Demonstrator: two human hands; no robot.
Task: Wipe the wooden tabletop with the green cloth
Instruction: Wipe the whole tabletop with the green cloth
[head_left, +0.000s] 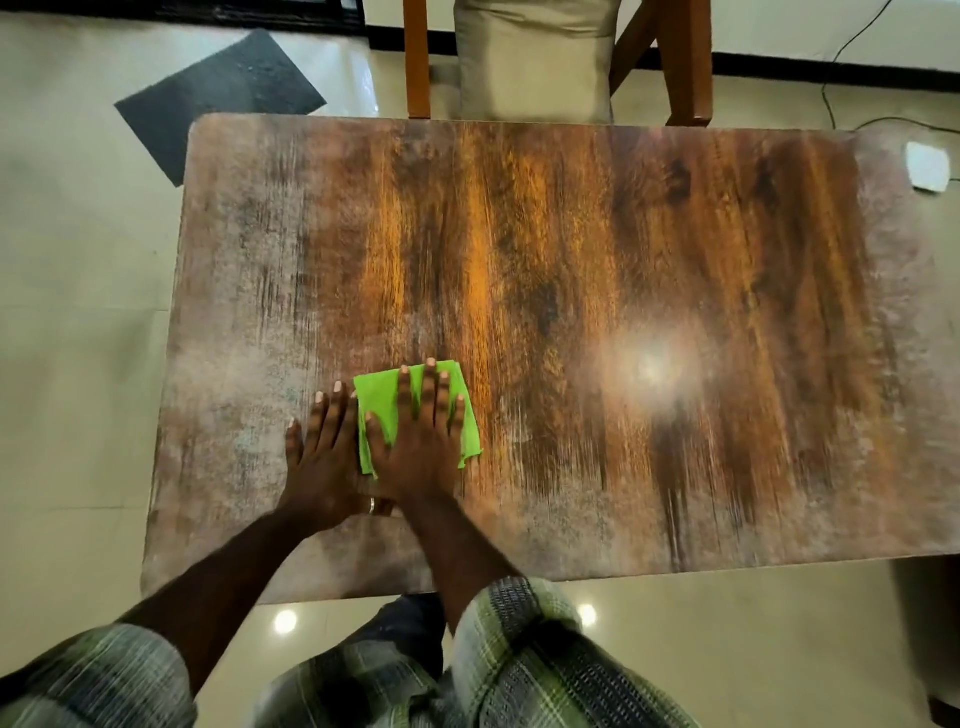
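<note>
You are wearing a green-and-grey checked shirt (524, 654) with sleeves rolled up, dark trousers (400, 629), and a pale ring (371, 505) on one finger.

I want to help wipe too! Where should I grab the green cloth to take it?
Probably the loose right-hand corner of the green cloth, coming from the right. The cloth lies flat on the wooden tabletop under the right hand; that corner sticks out uncovered, while the left hand blocks the other side.

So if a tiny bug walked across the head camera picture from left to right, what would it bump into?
Black mat → left hand → green cloth → right hand → shiny light spot on the table → white box on the floor.
</note>
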